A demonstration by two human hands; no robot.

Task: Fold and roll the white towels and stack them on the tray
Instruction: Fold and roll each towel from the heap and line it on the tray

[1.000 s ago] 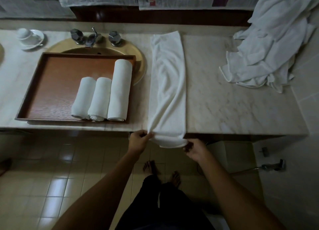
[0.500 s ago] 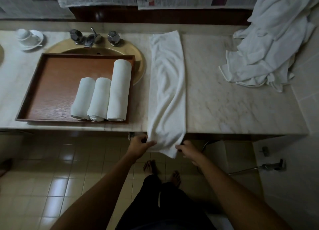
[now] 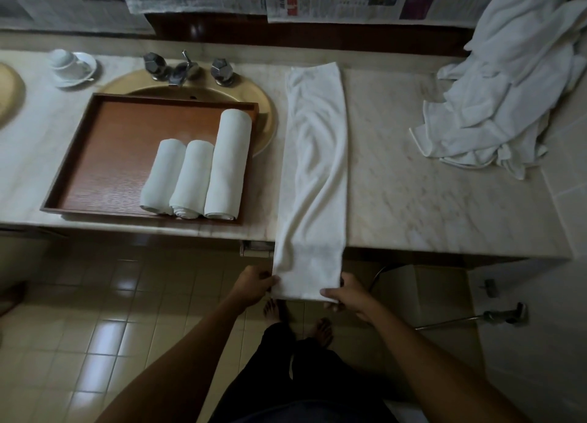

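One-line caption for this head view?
Both hands, left hand and right hand, grip a folded towel beside a tray holding three rolls.

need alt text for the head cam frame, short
Both hands, left hand and right hand, pinch the near end of a long folded towel hanging over the marble counter edge. Three rolled towels lie on a wooden tray; unfolded towels sit far right.
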